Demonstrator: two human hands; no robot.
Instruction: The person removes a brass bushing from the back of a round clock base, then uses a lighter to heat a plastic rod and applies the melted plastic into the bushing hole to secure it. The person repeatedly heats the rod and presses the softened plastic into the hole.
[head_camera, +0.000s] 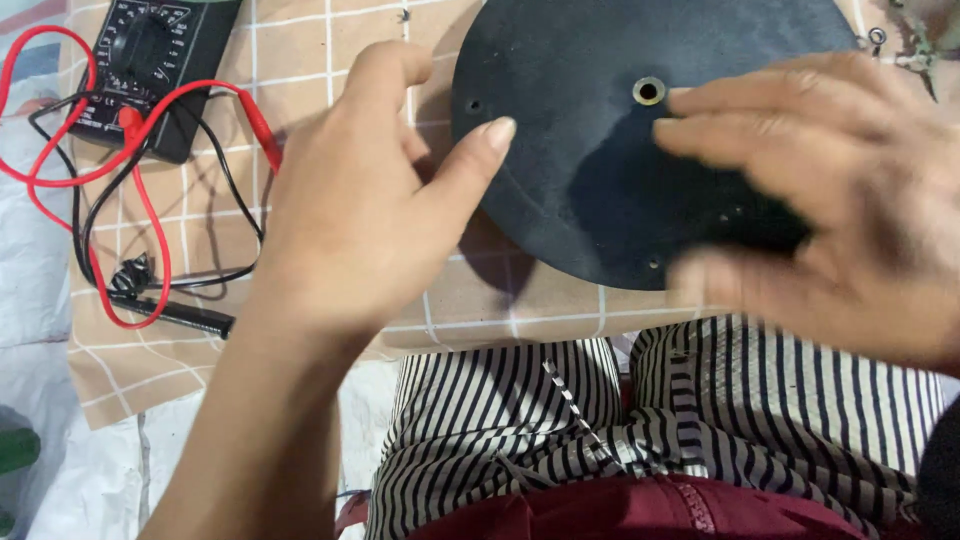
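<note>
Black disc (590, 170) upper centre, top edge cut off | left hand (365, 200) released, thumb tip at disc's left rim | right hand (830, 200) blurred, flat over disc's right part, grip unclear | multimeter (155, 65) upper left, partly cropped

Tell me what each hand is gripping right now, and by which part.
Neither hand has a clear grip. The right hand, blurred, lies over the black disc at its right edge. The left hand is open at the disc's left rim, thumb tip near it.
</note>
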